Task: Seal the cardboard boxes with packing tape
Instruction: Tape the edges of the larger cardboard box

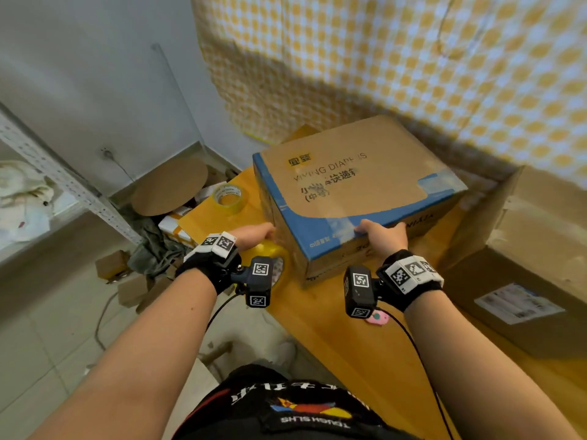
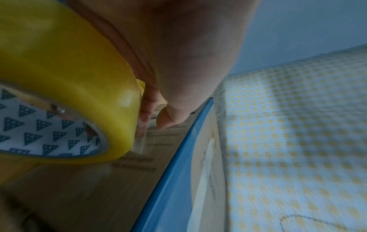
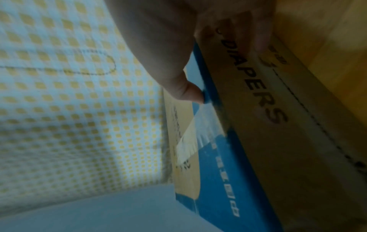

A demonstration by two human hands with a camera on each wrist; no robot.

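The cardboard box (image 1: pixel 355 192) sits on the yellow counter (image 1: pixel 333 338), its blue-edged lid closed, just in front of the person. The left hand (image 1: pixel 254 233) grasps a yellow tape roll (image 1: pixel 270 252) against the box's near-left corner, fingers curled round its rim, with a short clear strip running from the roll onto the box side in the left wrist view. The right hand (image 1: pixel 382 235) pinches the near top edge, thumb on the blue band beside a clear tape patch (image 3: pixel 200 135). The likely trouble is judged to be the strip folding onto itself or laying down crooked and wrinkled if the roll is pulled at an angle, or the light-looking box sliding if the right hand eases off. Legible print reads "YIYING DIAP…" on the lid and "DIAPERS" on the front; the shirt says "TOUGH SLHS". A second tape roll (image 1: pixel 229 198) lies far left.
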